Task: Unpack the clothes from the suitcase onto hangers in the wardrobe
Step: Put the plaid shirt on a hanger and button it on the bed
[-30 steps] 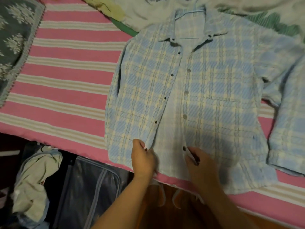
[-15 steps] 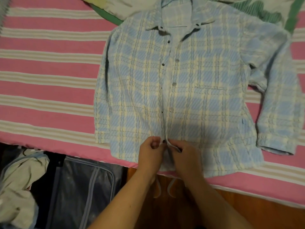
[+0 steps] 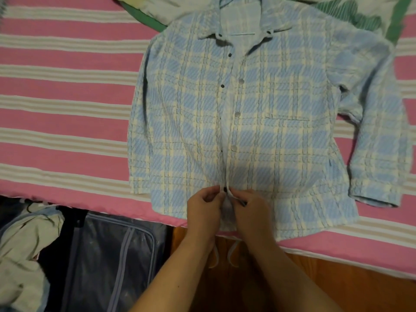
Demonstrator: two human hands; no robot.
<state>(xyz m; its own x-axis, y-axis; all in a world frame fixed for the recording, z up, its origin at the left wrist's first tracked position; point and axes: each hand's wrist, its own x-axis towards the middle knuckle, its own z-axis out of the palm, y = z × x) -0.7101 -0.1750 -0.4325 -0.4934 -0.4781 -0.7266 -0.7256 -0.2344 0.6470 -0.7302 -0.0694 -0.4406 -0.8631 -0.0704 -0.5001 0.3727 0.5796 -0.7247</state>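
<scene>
A blue and cream checked shirt lies flat on a bed with a pink striped sheet. The front of the shirt faces up. The collar is at the far end and the bottom edge is near the side of the bed. A thin hanger sits inside the collar, and only a bit of it shows. The top of the shirt front is open, with round buttons in a row on one side.

Both hands are at the bottom of the shirt front, very close together. The left hand pinches one edge of the shirt front. The right hand pinches the other edge. The fingers are curled on the cloth.

One sleeve lies out to the right on the bed. A dark suitcase lies open on the floor, down at the left. Some pale clothes are piled in it at the far left. More cloth lies at the top of the bed, behind the shirt.
</scene>
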